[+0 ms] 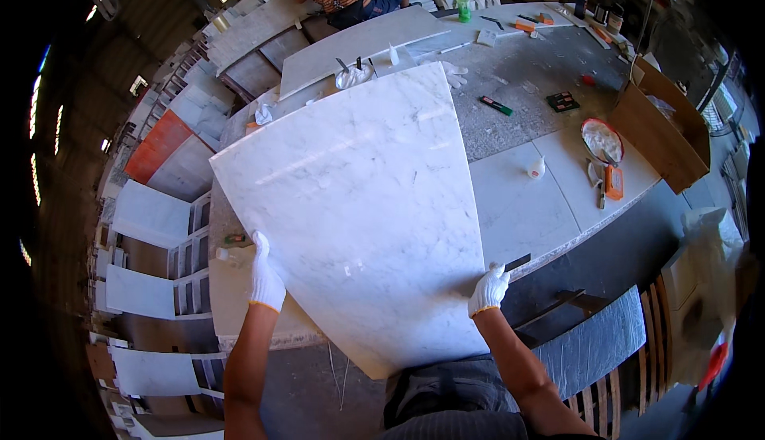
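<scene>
The left hand (268,274) and the right hand (489,289) are dressed in matching white knitted work gloves (267,289), each finished at the wrist with a thin yellow-orange cuff edge (264,306) (a narrow stripe of colour against the pale knit). The forearms (249,359) are bare above the gloves. Below shows dark charcoal-grey clothing (450,388), creased into soft folds, with a darker, faintly ribbed-looking stretch of fabric (446,426) nearest the lower edge.
</scene>
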`<state>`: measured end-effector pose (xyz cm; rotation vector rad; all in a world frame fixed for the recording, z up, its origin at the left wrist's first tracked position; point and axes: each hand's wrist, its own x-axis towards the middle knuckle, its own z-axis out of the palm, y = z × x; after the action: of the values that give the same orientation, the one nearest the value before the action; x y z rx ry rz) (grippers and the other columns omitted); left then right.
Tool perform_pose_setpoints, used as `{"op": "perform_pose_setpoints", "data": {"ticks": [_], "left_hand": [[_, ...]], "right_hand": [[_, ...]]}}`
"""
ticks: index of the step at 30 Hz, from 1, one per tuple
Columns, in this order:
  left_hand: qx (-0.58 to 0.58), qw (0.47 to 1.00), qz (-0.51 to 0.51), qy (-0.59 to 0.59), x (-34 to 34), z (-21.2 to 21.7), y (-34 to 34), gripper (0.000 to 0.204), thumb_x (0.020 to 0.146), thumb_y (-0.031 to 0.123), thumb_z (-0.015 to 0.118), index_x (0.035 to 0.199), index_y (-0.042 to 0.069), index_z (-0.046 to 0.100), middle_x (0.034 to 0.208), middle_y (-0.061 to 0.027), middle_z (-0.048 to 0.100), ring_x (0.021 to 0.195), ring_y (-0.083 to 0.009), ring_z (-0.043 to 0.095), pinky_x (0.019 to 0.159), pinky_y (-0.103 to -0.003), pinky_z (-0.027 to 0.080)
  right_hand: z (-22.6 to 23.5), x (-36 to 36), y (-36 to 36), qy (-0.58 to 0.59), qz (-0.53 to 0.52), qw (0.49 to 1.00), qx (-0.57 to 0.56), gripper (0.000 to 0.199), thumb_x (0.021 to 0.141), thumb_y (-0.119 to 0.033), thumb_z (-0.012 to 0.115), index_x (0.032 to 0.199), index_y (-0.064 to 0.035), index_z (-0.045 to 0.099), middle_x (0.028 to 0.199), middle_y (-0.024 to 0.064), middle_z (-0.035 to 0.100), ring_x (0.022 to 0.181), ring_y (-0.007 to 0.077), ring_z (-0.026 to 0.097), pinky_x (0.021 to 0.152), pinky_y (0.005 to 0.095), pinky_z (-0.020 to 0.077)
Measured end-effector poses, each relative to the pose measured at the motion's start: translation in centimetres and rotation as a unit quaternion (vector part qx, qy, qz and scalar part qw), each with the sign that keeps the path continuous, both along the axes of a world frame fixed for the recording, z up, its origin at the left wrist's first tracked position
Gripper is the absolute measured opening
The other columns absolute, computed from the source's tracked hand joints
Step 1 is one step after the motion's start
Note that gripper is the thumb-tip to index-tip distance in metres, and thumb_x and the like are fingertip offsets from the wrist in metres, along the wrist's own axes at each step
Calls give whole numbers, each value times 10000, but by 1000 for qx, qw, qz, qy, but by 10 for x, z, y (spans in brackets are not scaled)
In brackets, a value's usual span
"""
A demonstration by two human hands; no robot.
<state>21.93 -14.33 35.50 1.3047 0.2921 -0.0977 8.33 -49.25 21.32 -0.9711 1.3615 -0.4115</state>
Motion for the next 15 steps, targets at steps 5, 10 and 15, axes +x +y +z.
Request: {"op": "perform_pose_setpoints", "data": {"ticks": [5, 10, 15], "left_hand": [[-25, 1000, -6, -6, -4, 9, -3, 787, 924, 583, 468, 1441, 14, 304, 1454, -111, 392, 1311, -273, 397, 1083, -402, 333], [3, 1000, 13, -25, -4, 7, -8, 773, 934, 574, 454, 1443, 12, 301, 1463, -111, 379, 1319, -272, 385, 1094, -394, 315], [-42, 998, 16, -55, -4, -20, 24, 719, 962, 544, 415, 1456, 40, 283, 1478, -118, 355, 1330, -285, 360, 1104, -399, 291]], "right_hand": [[-9, 8, 4, -13, 18, 1000, -8, 447, 1004, -325, 343, 1153, 57, 521, 1209, 194, 561, 1093, 290, 528, 971, 383, 380], [-32, 14, 4, -40, 43, 995, -75, 406, 1010, -306, 361, 1089, 55, 530, 1103, 190, 601, 1016, 291, 554, 941, 372, 397], [-24, 18, 7, -36, 87, 989, -116, 396, 1014, -294, 358, 1061, 60, 529, 1067, 211, 611, 1000, 308, 574, 931, 377, 406]]}}
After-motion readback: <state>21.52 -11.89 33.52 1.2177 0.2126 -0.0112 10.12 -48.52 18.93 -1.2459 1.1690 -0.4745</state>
